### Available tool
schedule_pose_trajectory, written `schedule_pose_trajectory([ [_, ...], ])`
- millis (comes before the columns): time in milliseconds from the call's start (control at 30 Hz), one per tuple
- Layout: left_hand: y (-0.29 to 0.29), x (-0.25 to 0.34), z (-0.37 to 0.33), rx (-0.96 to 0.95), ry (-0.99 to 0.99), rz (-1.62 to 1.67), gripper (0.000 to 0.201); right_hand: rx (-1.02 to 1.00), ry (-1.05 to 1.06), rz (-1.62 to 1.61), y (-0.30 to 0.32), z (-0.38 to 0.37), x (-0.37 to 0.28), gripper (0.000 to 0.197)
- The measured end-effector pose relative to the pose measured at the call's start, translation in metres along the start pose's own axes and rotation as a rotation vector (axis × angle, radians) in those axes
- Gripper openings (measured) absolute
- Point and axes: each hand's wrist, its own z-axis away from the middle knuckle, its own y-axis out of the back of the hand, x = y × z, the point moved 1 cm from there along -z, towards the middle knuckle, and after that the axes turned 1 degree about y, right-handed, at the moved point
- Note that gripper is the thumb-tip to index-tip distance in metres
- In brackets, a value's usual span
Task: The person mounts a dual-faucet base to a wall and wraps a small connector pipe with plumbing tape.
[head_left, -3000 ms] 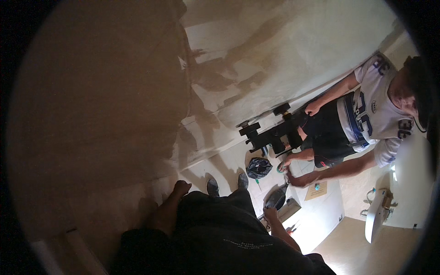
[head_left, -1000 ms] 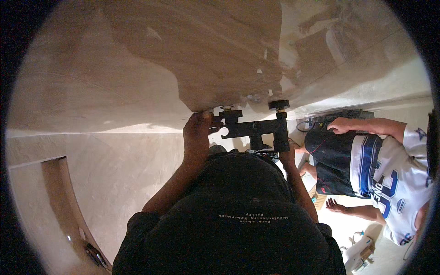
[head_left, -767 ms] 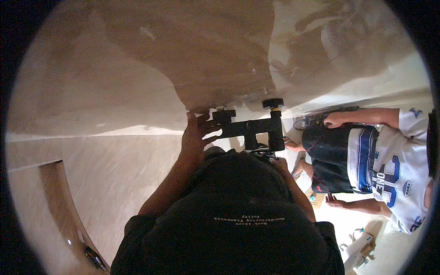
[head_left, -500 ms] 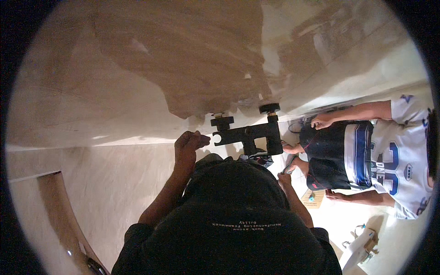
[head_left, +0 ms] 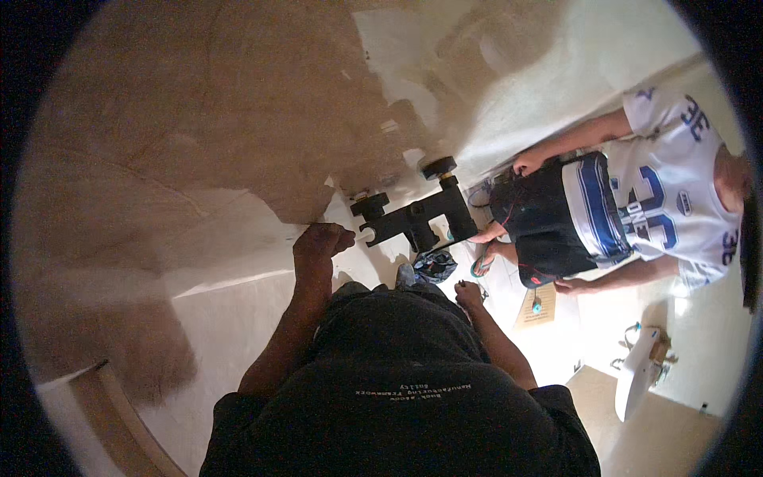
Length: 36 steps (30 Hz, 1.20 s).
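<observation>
"Black fabric of your shirt (head_left: 397, 342) lies nearest. Your hands?"

"Your right hand (head_left: 469, 294) is low, before your body; whether its grip clasps anything, I cannot tell. Your left hand (head_left: 322, 241) is raised, fingers bent inward, and what its grip may enclose is hidden."

"Where's your angular black fixture (head_left: 417, 225)?"

"Just beyond your left fingertips, apart from them, its two round discs toward the pale, brown-patched wall (head_left: 199, 119)."

"Farther from you?"

"Crumpled black plastic bag (head_left: 437, 267) on the pale floor (head_left: 502, 285); to your right, a co-worker in a white-and-blue jersey (head_left: 636, 199)."
</observation>
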Motion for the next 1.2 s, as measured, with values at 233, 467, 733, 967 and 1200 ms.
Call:
schedule_pose_trajectory([
  [233,0.012,0.004,0.0,-0.046,0.181,0.14,0.028,0.268,-0.083,-0.13,0.012,0.069,-0.027,0.034],
  [467,0.025,-0.001,0.006,-0.081,0.157,0.183,0.028,0.405,-0.063,-0.372,0.046,0.106,-0.076,0.036],
  [733,0.04,0.007,0.014,-0.086,0.151,0.255,0.026,0.133,0.045,-0.141,0.014,0.135,-0.102,0.036],
  [967,0.048,0.05,0.027,-0.198,0.332,0.408,0.034,-0.081,0.075,0.07,-0.068,0.145,0.043,0.047],
  [1200,0.042,0.099,0.042,-0.404,0.446,0.609,0.06,-0.013,-0.193,0.093,-0.022,0.193,0.032,0.039],
])
